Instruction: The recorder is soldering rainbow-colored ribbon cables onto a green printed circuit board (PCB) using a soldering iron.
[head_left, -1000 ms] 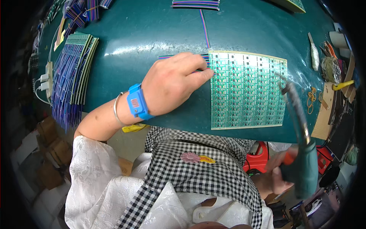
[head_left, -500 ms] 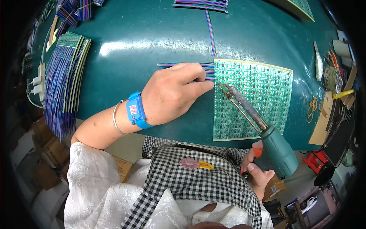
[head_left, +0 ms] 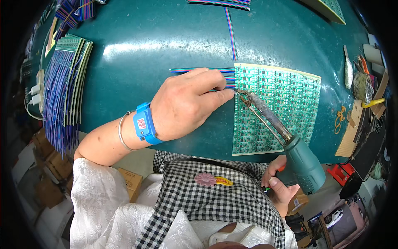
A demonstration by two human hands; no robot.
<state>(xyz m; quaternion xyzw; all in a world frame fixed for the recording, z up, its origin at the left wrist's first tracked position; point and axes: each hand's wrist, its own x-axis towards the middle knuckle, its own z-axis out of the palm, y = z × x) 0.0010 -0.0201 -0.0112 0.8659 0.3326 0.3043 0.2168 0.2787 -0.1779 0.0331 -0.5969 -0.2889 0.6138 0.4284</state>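
A green circuit board panel (head_left: 284,112) lies flat on the table, with rows of small parts across it. My left hand (head_left: 188,101), wearing a blue wrist strap (head_left: 145,123), pinches a multicoloured ribbon wire at the panel's left edge. More ribbon wires (head_left: 201,70) stick out leftward from that edge, partly under my fingers. My right hand (head_left: 282,189) grips a green soldering gun (head_left: 304,164) below the panel's near edge. Its dark, crusted tip meets the panel's left edge right beside my left fingertips; a thin metal tube runs along the barrel. The exact contact is too small to make out.
Stacked boards with wires attached (head_left: 66,91) stand at the left table edge. One loose ribbon wire (head_left: 231,33) lies beyond the panel, below a wire bundle (head_left: 219,4). Rubber bands (head_left: 340,118), a cardboard piece (head_left: 349,130) and tools crowd the right side.
The whole view has shifted slightly. Both hands keep their grips, and the soldering tip stays at the panel's left edge beside my left fingertips.
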